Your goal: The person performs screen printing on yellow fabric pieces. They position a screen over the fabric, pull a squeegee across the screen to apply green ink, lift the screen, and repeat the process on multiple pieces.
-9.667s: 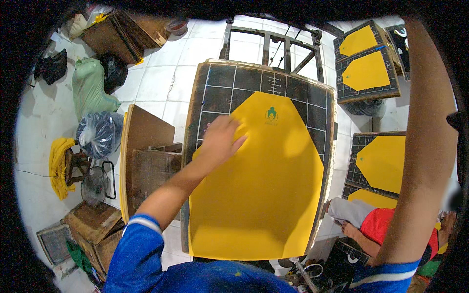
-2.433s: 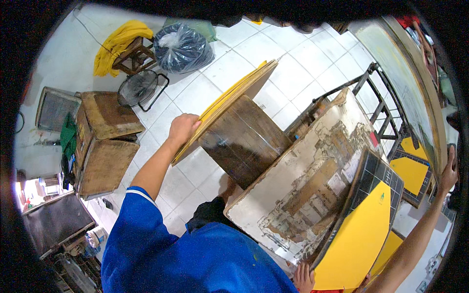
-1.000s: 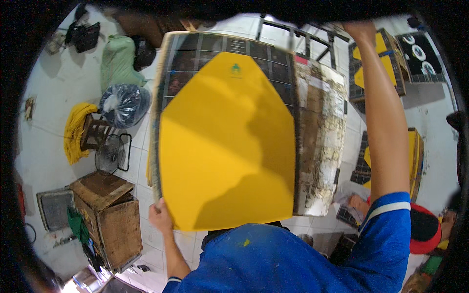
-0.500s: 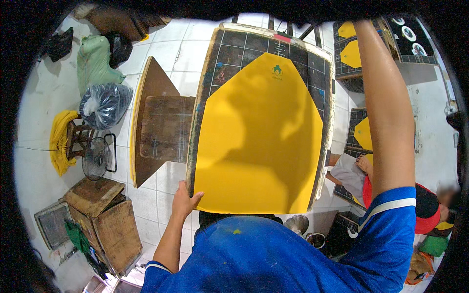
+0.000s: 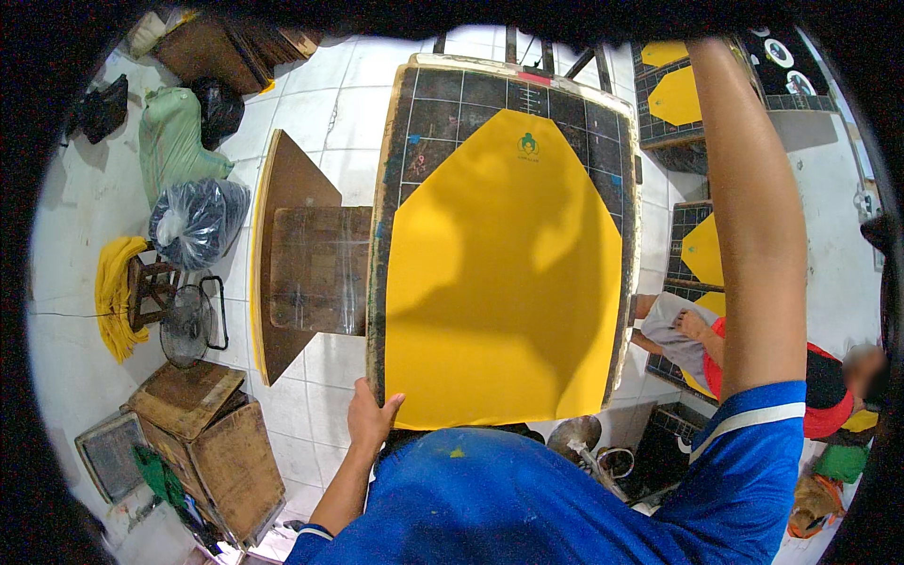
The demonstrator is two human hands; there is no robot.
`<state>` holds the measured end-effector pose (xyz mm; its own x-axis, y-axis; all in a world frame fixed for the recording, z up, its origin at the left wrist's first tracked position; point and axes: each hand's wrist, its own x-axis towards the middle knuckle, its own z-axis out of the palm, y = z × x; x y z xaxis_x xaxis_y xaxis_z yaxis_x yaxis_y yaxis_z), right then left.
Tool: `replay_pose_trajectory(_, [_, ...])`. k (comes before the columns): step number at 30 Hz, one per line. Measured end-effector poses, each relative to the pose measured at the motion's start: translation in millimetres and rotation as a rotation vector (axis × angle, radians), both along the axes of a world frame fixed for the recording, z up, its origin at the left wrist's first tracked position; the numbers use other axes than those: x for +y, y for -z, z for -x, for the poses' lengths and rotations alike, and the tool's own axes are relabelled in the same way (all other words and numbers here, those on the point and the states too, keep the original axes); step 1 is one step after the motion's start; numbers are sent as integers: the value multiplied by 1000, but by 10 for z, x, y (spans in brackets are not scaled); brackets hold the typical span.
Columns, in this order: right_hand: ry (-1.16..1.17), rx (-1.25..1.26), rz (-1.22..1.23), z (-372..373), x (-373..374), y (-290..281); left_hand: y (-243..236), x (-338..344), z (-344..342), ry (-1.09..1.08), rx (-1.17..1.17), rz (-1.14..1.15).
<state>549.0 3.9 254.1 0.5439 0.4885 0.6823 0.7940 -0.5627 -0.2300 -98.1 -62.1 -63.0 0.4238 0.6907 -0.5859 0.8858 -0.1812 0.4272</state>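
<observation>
In front of me is a dark gridded board [image 5: 424, 104] with pale, worn edges. A yellow cut panel [image 5: 499, 348] with angled upper corners and a small green emblem [image 5: 528, 145] lies on it, partly shadowed. My left hand [image 5: 375, 414] grips the board's lower left side, thumb toward its face. My right arm [image 5: 749, 273] stretches up past the board's right side to the top rim of the picture, where the hand is out of sight.
Left are a tilted wooden board [image 5: 282, 348], fan [image 5: 185, 325], yellow cloth on a stool [image 5: 113, 301], bags [image 5: 198, 221] and boxes [image 5: 226, 476]. More boards with yellow panels [image 5: 671, 94] stand right. A person in red [image 5: 824, 419] is at lower right. A metal frame [image 5: 589, 58] stands behind.
From 2.4 to 1 second ago, my left hand left the tilted wooden board and the gridded board came upright in view before me. Since then it has shifted right relative to my view.
</observation>
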Motion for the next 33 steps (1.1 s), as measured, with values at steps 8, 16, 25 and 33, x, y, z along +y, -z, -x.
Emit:
replay_pose_trajectory(8, [86, 45, 51, 130, -17, -105, 111, 157, 10, 54, -18, 78])
replay_pose_trajectory(16, [41, 47, 3, -241, 30, -133, 285, 313, -5, 181, 50, 44])
replay_pose_trajectory(25, [169, -205, 127, -862, -187, 323, -17, 1317, -740, 467, -45, -62])
replay_pose_trajectory(33, [-34, -208, -9, 652, -629, 1607, -988, 2478, -2930, -501, -1324, 171])
